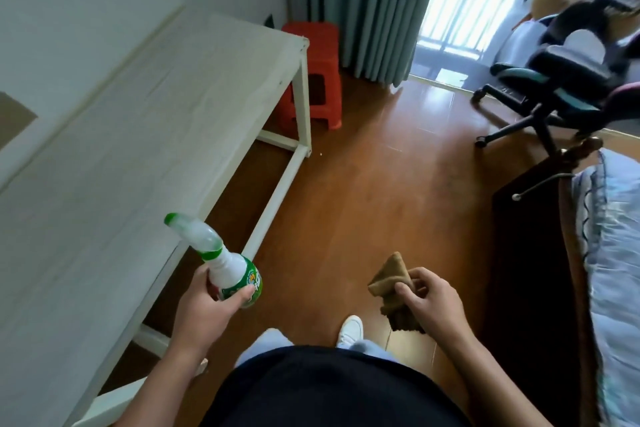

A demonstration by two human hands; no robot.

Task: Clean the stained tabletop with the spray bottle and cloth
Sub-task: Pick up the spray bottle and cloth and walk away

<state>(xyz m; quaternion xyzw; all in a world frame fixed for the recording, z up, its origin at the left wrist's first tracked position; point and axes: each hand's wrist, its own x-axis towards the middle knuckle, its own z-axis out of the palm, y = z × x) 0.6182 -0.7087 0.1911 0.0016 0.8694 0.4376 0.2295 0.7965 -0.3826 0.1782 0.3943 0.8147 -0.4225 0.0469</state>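
Note:
A long white table [138,135] runs along the wall on my left. My left hand [207,305] grips a white and green spray bottle [225,263] by its body, its nozzle pointing up and left over the table's near edge. My right hand [429,298] pinches a folded brown cloth [391,284] above the wooden floor, well to the right of the table. No stain shows on the blurred tabletop.
A red plastic stool [317,73] stands past the table's far end by grey curtains [363,3]. An office chair [561,80] stands at the right rear. A bed with a blue quilt [613,253] and dark frame lies along the right. Wooden floor [381,166] lies between.

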